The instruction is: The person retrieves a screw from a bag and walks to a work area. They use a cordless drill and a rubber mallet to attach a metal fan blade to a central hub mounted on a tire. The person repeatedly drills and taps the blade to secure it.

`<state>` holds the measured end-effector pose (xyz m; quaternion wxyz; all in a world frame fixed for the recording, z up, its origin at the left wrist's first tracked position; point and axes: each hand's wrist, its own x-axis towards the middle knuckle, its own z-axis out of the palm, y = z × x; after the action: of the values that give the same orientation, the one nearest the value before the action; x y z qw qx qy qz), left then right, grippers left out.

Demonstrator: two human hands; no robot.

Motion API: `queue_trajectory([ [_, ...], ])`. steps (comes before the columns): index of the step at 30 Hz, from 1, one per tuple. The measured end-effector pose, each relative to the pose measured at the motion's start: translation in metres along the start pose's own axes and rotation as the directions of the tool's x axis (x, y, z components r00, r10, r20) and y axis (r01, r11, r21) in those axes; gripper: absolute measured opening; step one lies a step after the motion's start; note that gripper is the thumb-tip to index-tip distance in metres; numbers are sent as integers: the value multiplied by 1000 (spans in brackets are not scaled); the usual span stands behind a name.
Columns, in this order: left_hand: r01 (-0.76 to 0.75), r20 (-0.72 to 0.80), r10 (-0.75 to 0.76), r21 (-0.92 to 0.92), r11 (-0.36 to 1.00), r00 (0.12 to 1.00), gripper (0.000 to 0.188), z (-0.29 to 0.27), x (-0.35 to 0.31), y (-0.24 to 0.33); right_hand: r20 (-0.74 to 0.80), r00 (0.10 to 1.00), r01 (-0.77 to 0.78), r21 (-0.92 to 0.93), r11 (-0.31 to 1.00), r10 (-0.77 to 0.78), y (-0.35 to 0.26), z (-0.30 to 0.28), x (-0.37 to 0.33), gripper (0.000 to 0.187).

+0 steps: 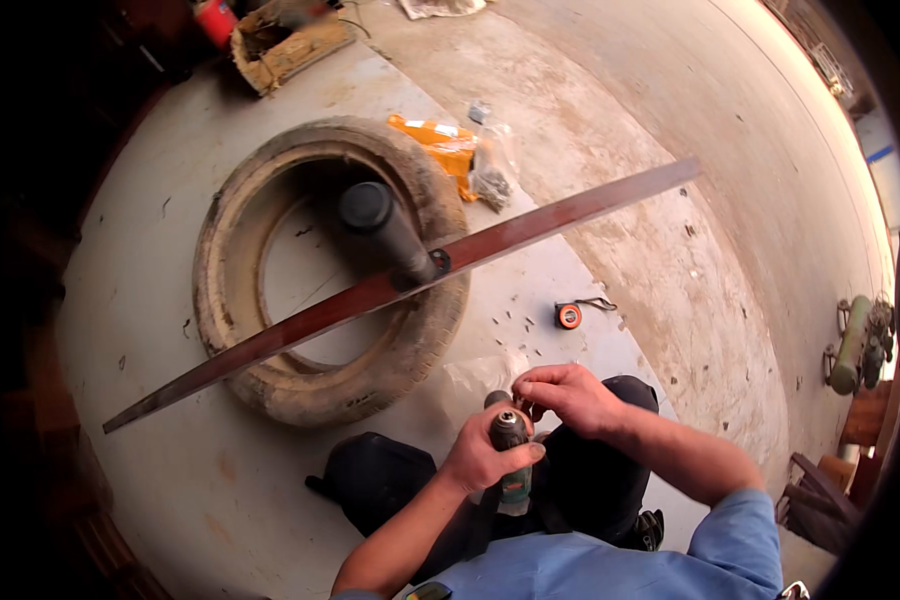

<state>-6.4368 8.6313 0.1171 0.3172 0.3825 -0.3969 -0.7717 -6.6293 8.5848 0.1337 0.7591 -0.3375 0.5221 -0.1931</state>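
My left hand [473,455] is wrapped around a green and black power drill [516,485], its chuck turned up toward me. Close by, just beyond the chuck, my right hand [570,398] has thumb and fingers pinched together; whatever is between them is too small to name. In front of me a long dark red bar [530,225] lies slanted across a worn tyre [220,290]. A thick black cylinder [395,235] with a round cap stands tilted against the bar near its middle. Several small screw-like pieces [528,325] are scattered on the pale sheet beyond my hands.
An orange and black tape measure [568,317] with a strap lies at the right. Past the tyre are an orange packet [440,145] and a clear plastic bag [492,170] of small parts. A wooden box [290,50] stands far left, a green tank [852,345] far right.
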Motion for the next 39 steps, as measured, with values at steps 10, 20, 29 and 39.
queue_trajectory([
  [10,179,-240,-84,406,896,967,28,16,-55,19,122,985,120,0,993,-119,-27,6,-42,7],
  [20,87,-167,-14,438,895,986,43,34,-71,8,389,918,377,-789,485,-81,-38,54,-72,40],
  [29,135,-85,-117,250,959,989,62,30,-64,21,232,964,153,-881,447,127,-65,59,-72,35],
  [39,130,-117,-118,96,987,986,74,15,-74,-2,-53,999,-25,-236,971,13,-50,25,-60,23],
])
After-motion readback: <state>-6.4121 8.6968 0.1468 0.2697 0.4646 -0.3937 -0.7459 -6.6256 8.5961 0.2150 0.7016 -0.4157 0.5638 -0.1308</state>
